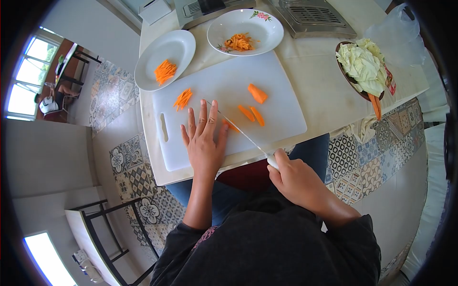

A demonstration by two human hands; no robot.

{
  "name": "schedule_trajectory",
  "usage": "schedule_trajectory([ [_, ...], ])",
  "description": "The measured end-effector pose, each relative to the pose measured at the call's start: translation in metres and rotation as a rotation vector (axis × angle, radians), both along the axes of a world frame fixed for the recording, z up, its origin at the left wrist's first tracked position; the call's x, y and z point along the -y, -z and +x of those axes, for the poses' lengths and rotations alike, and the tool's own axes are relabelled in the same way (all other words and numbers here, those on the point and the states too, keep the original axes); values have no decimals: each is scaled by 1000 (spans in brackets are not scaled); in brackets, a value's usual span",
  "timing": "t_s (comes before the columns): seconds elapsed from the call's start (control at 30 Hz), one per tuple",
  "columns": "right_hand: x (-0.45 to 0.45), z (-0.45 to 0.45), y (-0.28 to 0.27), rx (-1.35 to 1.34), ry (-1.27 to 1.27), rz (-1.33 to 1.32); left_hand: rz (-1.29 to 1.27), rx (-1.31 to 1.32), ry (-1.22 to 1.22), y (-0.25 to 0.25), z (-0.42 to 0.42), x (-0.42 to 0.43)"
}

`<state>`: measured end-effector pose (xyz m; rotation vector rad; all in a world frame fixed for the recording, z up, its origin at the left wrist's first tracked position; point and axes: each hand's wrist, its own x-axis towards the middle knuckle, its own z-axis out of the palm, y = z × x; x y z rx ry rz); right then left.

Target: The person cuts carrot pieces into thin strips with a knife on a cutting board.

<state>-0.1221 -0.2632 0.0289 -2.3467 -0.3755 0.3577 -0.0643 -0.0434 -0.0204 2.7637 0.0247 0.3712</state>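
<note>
My right hand (296,180) is wrapped round the white handle of a knife (243,133), whose blade slants up and left over the white cutting board (281,128). Fingers stretched out, my left hand (205,138) lies at the board's left part, close to the knife tip. A carrot piece (232,126) shows partly beside my left thumb and the blade. Right of the blade are two carrot slices (252,115) and a thicker carrot chunk (257,93). Carrot strips (183,98) lie in a small pile above my left fingertips.
A white plate (143,66) and a flowered plate (269,31) hold carrot shreds behind the board. To the right stands a bowl (341,71) of cabbage (362,64) with a carrot (376,106) sticking out. Metal stoves (312,19) line the back; a plastic bag (398,35) is at right.
</note>
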Motion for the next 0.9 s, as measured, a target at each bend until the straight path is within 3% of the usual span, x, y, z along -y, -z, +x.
schedule_trajectory([
  [0.9, 4, 2, -9, -8, -63, -19, -40, 32, -25, 1, -2, -1],
])
